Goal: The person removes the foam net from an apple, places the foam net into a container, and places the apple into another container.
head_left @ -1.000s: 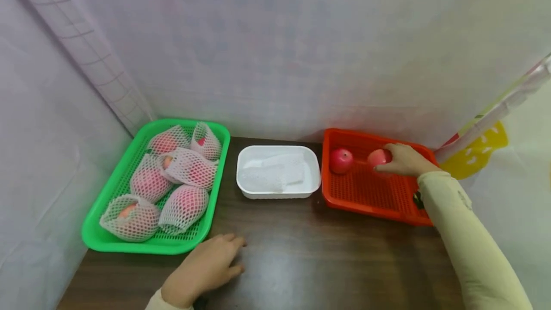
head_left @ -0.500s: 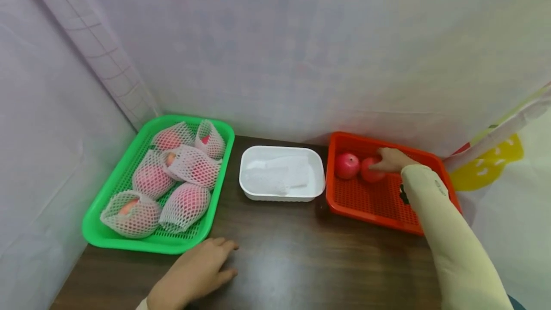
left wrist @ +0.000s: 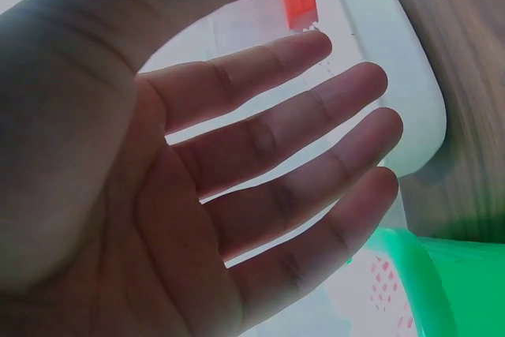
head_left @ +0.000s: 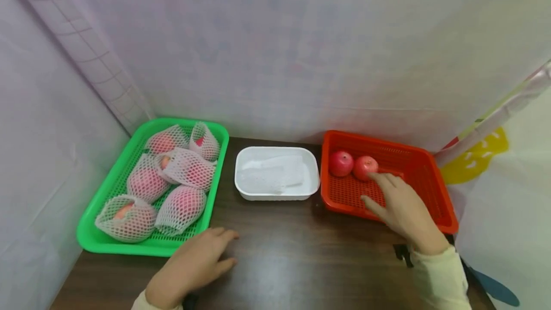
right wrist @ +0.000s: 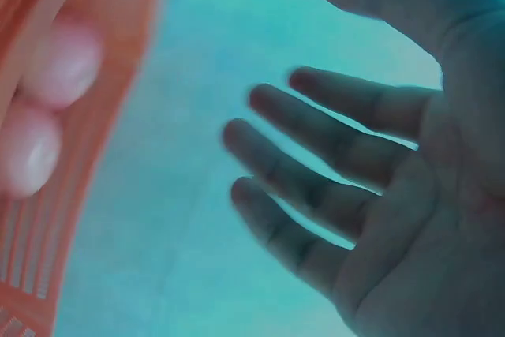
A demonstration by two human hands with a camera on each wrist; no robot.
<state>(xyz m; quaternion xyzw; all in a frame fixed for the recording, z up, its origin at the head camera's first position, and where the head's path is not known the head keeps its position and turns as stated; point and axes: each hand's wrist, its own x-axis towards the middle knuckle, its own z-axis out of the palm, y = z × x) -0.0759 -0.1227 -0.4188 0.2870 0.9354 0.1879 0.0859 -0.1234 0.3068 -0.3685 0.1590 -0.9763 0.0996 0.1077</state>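
Two bare pinkish-red fruits, apple-like in shape, lie side by side in the red basket: a darker fruit (head_left: 341,163) at its left wall and a lighter fruit (head_left: 365,167) touching it. Over the front of the red basket (head_left: 445,207) hovers my right hand (head_left: 404,212), fingers spread and holding nothing; the right wrist view shows its bare palm. My left hand (head_left: 191,267) is by the front right corner of the green basket (head_left: 129,249), fingers extended, palm bare in the left wrist view. Several fruits in white foam nets, one a netted fruit (head_left: 181,209), fill the green basket.
Between the baskets stands a white tray (head_left: 242,188) holding flattened white foam nets (head_left: 275,171). All three containers sit on a dark wooden table (head_left: 284,262). Pale cloth walls (head_left: 275,51) rise behind and at both sides.
My right hand has set the lighter fruit down beside the darker one, let it go and drawn back toward the front of the red basket. The left hand has hardly moved.
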